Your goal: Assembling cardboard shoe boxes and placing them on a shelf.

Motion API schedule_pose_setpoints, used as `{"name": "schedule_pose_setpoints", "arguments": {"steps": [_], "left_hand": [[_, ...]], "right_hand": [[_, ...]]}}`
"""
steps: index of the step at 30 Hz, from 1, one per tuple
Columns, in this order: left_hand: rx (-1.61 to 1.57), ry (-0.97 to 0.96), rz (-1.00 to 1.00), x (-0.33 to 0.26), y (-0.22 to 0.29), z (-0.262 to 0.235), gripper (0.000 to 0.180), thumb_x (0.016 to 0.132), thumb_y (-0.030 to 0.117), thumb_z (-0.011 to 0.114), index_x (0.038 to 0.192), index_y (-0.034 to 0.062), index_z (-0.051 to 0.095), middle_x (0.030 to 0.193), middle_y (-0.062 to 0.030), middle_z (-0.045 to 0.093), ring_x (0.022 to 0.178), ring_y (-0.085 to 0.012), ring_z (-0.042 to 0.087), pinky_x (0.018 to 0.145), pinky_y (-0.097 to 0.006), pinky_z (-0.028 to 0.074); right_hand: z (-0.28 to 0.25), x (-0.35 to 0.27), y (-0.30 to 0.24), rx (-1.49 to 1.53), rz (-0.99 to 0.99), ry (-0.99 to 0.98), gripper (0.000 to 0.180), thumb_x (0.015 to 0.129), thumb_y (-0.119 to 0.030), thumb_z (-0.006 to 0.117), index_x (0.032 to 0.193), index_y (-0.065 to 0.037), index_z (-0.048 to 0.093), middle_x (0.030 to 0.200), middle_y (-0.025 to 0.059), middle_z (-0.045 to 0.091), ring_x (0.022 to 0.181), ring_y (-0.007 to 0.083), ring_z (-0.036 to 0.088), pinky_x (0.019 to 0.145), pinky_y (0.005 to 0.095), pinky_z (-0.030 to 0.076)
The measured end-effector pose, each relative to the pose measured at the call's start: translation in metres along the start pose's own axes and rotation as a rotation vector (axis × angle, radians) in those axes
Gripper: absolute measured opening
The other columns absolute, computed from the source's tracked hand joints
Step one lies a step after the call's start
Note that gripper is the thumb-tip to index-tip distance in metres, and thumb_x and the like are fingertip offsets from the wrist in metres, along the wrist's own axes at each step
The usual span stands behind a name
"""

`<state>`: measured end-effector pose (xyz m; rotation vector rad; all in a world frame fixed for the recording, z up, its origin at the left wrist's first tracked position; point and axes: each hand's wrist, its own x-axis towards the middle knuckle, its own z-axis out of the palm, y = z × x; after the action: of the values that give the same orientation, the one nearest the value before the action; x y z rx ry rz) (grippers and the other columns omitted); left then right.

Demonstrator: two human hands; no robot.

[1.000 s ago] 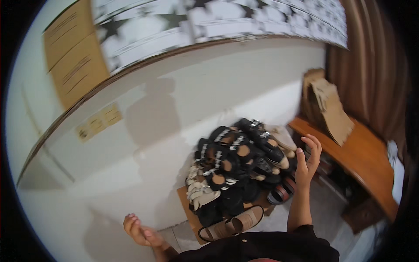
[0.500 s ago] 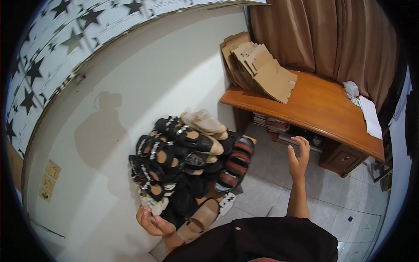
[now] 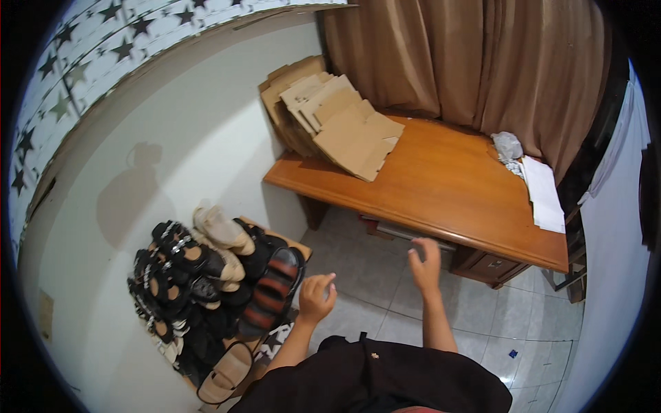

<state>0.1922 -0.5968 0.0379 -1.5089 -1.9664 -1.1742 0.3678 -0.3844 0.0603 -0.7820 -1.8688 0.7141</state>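
Left hand (image 3: 317, 296): lower centre, fingers loosely curled, holding nothing, just beside the shoe pile (image 3: 206, 289) stacked on a low rack at lower left. Right hand (image 3: 425, 265): centre, fingers spread, empty, near the front edge of the wooden counter (image 3: 441, 186). Step judged: between grasps; a further pick would call for reaching left into the pile. Tan flattened cardboard boxes (image 3: 337, 117) lean at counter's far left; white papers (image 3: 540, 193) lie upper right; small tan wall label (image 3: 45, 313), far left.

A pile of shoes (image 3: 206, 289) sits against the wall on the left; the worktop (image 3: 441, 186) stands to the right, with cardboard (image 3: 344, 124) and papers (image 3: 544, 193) on it.
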Motion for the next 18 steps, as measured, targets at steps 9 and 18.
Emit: {"name": "schedule_pose_setpoints", "arguments": {"steps": [9,18], "left_hand": [[-0.157,-0.247,-0.147,0.037,-0.042,0.142,0.033,0.072,0.009,0.061,0.105,0.0106,0.060,0.096,-0.0100,0.059,0.090,-0.0288,0.056,0.079,-0.039,0.044],[-0.038,-0.301,-0.101,0.152,-0.138,0.304,0.037,0.072,0.008,0.061,0.109,0.0108,0.058,0.103,-0.0095,0.055,0.099,-0.0275,0.052,0.086,-0.040,0.040]], "right_hand": [[0.033,0.011,0.127,-0.240,0.297,-0.312,0.035,0.074,-0.021,0.062,0.107,-0.011,0.058,0.110,0.0114,0.056,0.106,0.0312,0.051,0.089,0.0437,0.040],[0.075,0.147,0.238,-0.427,0.363,-0.394,0.042,0.076,-0.026,0.059,0.115,-0.010,0.054,0.117,0.0120,0.053,0.111,0.0314,0.048,0.091,0.0496,0.036]]}}
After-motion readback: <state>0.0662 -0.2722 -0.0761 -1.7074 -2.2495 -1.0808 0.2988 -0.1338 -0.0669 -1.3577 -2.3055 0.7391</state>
